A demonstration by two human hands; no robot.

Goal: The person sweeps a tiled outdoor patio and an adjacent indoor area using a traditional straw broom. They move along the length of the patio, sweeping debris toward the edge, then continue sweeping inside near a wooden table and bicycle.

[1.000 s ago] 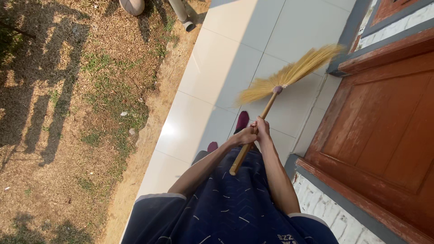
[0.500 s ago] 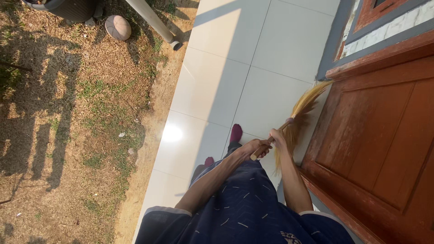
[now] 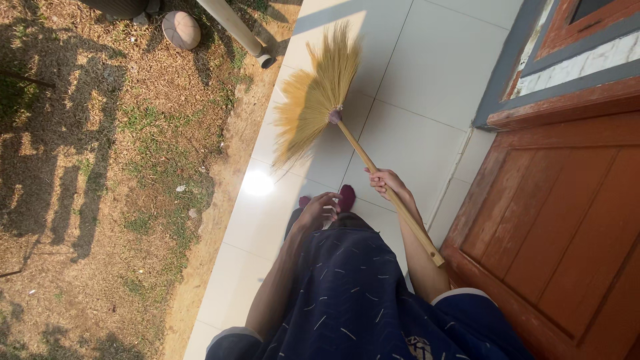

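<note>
My right hand [image 3: 387, 183] grips the wooden handle [image 3: 390, 193] of a straw broom. The broom's yellow bristle fan [image 3: 316, 93] spreads over the white floor tiles [image 3: 427, 73] ahead of me, towards the tile edge by the dirt. My left hand [image 3: 319, 209] is off the handle, fingers loosely apart, hanging above my dark blue patterned skirt [image 3: 353, 293]. My dark red shoes [image 3: 347, 196] show just past the skirt's hem.
A reddish-brown wooden door [image 3: 567, 220] stands close on my right, in a grey frame [image 3: 507, 73]. Dry ground with patchy grass [image 3: 100, 180] lies on the left. A round stone [image 3: 181, 29] and a grey pipe [image 3: 235, 29] sit at the far edge of the tiles.
The broom has swung from the right, near the door, over to the left front. My left hand has come off the handle; only my right hand holds it now.
</note>
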